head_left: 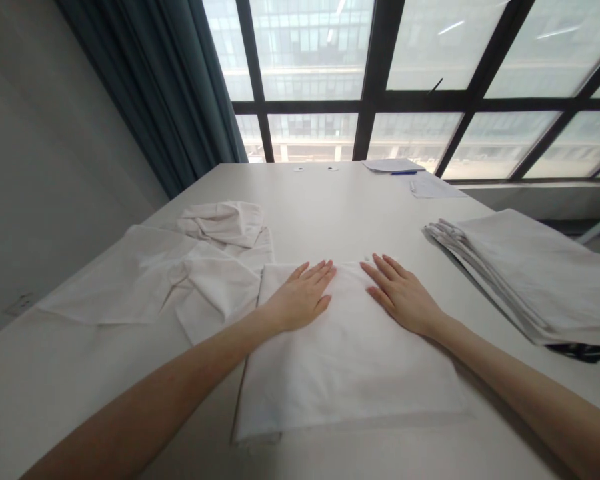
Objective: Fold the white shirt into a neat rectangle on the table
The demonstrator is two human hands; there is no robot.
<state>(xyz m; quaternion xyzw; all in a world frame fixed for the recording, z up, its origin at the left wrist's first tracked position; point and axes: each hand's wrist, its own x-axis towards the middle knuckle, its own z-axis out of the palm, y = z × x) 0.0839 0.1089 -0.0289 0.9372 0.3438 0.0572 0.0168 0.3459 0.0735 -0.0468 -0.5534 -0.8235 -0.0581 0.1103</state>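
Observation:
A folded white cloth (350, 373) lies flat on the white table before me. My left hand (303, 295) rests palm down on its far left part, fingers stretched out toward the far edge. Near the far right corner, my right hand (401, 293) presses flat on the same cloth with its fingers extended. Neither hand grips anything. Left of the folded cloth is a loose, crumpled white cloth (145, 267), close to its left edge. The undersides of both hands are hidden.
To the right sits a stack of folded white cloths (540, 273), with something black under its near corner. Papers (393, 165) and a blue pen (404, 173) lie at the table's (310, 200) far right. Beyond are windows and a dark curtain (180, 100).

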